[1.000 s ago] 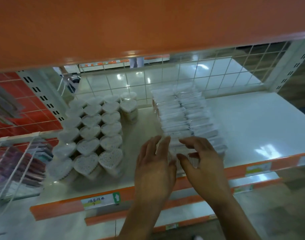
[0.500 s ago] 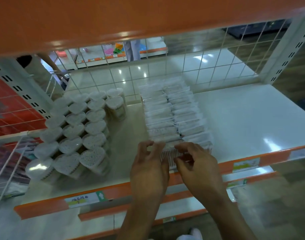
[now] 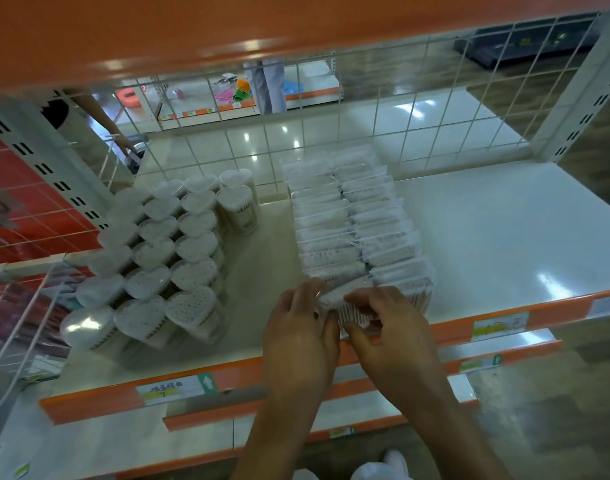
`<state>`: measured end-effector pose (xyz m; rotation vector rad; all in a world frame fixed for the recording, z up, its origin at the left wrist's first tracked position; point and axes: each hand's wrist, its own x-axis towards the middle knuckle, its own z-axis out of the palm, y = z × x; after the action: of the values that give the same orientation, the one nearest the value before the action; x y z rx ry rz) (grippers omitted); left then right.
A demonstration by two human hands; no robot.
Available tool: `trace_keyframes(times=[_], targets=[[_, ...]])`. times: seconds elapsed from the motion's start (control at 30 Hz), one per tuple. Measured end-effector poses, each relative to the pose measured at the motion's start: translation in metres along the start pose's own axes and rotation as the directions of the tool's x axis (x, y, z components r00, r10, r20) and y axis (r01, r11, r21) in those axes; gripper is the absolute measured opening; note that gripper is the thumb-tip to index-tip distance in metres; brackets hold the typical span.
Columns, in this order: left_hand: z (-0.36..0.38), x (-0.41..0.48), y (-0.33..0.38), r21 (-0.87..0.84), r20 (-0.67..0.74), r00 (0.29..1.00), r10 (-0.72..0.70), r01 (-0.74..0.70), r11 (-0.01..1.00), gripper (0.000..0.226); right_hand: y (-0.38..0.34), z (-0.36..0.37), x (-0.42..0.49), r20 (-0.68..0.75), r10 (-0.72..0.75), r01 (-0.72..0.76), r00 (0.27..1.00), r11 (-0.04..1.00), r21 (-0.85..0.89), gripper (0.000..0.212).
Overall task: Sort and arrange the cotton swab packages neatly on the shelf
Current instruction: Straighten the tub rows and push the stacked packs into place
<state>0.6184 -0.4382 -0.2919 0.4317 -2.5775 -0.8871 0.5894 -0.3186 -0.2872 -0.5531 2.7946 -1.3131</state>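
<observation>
Plastic package (image 3: 352, 310) partly hidden behind right hand (image 3: 390, 329).

A white wire grid (image 3: 376, 109) backed the bay, with glossy floor tiles (image 3: 435, 109) visible through it. A yellow price label (image 3: 168, 389) sat on the orange front rail (image 3: 99, 407). A white shoe (image 3: 395, 459) showed below.
</observation>
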Motion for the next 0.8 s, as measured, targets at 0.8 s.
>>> trace_keyframes(times=[0.8], targets=[[-0.038, 0.009, 0.028, -0.428, 0.167, 0.981, -0.095, 0.159, 0.89, 0.015, -0.017, 0.0, 0.006, -0.084, -0.116, 0.134, 0.99, 0.955, 0.265, 0.036]])
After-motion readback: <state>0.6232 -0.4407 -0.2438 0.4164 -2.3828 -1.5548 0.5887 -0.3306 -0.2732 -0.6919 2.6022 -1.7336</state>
